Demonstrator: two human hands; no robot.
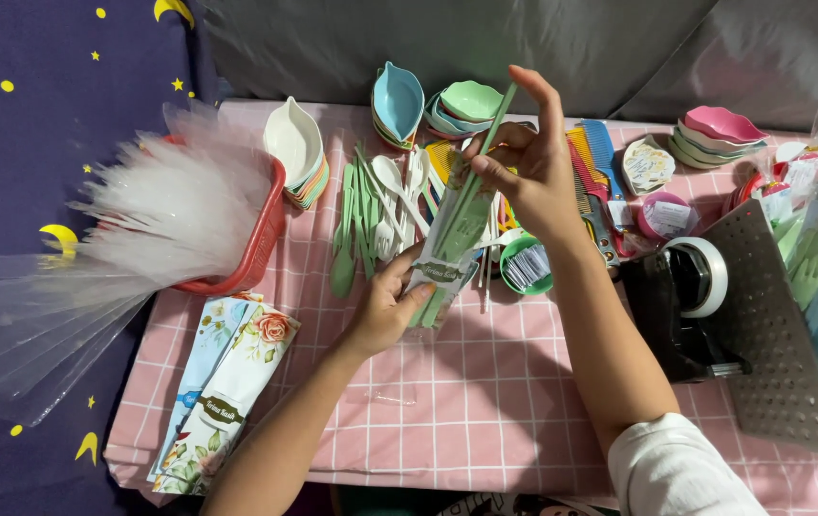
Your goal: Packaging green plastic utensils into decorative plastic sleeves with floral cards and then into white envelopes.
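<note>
L hand (385, 311) gripped clear floral sleeve (447, 250) at its base, above pink checked counter (485, 401). R hand (524, 167) pinched green chopsticks (485, 158), tips part-way in sleeve mouth. Step judged: filling the pack. Next needs straight push down, sleeve held steady.

Lighting: bright and even, from overhead; your forearms cast soft shadows on the pink checked tablecloth (485, 401) toward 5 o'clock. Glare: white sheen on the fan of clear plastic sleeves (170, 210) at 9 o'clock, and on the grey perforated metal sheet (767, 325) at 3 o'clock. Focus: sharp at centre; you get slight softness and stretching at the edges.
</note>
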